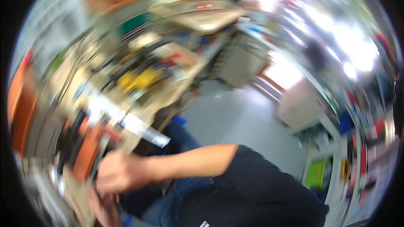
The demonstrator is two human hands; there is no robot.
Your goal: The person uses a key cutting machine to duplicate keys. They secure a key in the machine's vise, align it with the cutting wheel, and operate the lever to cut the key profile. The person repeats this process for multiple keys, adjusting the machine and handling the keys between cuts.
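Observation:
My right hand (118, 172) reaches across to the lower left, its bare forearm coming out of a black sleeve. Its fingers look curled in, and whatever they may hold is hidden. Just below and touching or nearly touching it is my left hand (103, 208); its fingers are smeared by motion. An orange bin (87, 151) stands right beside the hands, with a dark strap-like shape next to it. Beyond them a long whitish strip (143, 130) lies at the edge of the cluttered workbench (166, 94).
A yellow tool (139, 80) sits among clutter on the bench. More orange bins (21, 105) stand at the far left. Grey floor (235, 113) runs between the bench and shelving (332, 143) on the right, where a green box (315, 173) sits. A cabinet (244, 61) stands farther back.

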